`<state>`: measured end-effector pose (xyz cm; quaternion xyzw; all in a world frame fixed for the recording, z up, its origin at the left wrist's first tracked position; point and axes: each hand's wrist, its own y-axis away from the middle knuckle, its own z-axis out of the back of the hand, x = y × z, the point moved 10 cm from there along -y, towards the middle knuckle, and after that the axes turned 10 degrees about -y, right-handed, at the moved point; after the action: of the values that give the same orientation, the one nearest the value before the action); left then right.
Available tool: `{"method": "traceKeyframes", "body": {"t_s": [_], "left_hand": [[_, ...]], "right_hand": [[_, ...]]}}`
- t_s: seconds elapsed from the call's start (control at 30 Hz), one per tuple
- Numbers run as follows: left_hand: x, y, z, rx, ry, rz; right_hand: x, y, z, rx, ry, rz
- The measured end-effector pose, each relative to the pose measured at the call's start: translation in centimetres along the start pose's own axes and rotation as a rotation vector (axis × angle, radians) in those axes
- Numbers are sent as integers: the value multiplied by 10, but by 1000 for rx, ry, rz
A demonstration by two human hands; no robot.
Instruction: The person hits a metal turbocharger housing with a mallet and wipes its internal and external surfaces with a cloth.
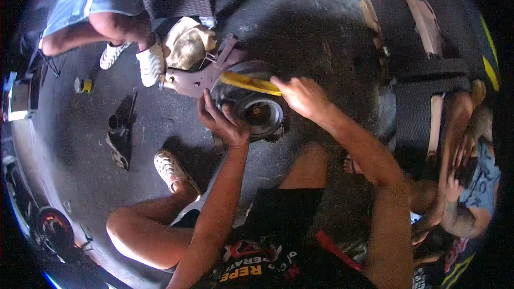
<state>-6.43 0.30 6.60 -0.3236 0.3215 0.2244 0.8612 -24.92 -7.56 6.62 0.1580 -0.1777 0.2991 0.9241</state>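
Note:
My right hand (300, 96) grips a long, flat yellow tool (249, 82), held across the top of a dark, round wheel assembly (257, 128) with a silver rim and a rusty centre. My left hand (222, 120) has its fingers curled against the left side of that assembly, just under a pale purplish metal bracket (190, 79) with bolts and an upright arm. What my left fingertips grip exactly is partly hidden. A crumpled, stained cream cloth (190, 43) lies behind the bracket.
A person's legs (118, 27) in white shoes stand at upper left. Another person (476, 198) sits at right beside textured mats (415, 118) and wooden pieces (423, 16). A yellow can (83, 85) and a loose metal part (118, 139) lie left on the dark floor (300, 21).

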Motion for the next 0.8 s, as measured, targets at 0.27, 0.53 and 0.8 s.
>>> {"method": "traceKeyframes", "body": {"t_s": [0.27,0.53,0.8], "left_hand": [[-11,-1,-11,71,133,-83],[-7,-2,-17,95,229,-104],[-11,2,-24,92,185,-192]], "right_hand": [[-34,72,-62,-113,-528,-474],[-12,117,-100,-392,-670,-654],[-21,132,-118,-684,-236,-562]]}}
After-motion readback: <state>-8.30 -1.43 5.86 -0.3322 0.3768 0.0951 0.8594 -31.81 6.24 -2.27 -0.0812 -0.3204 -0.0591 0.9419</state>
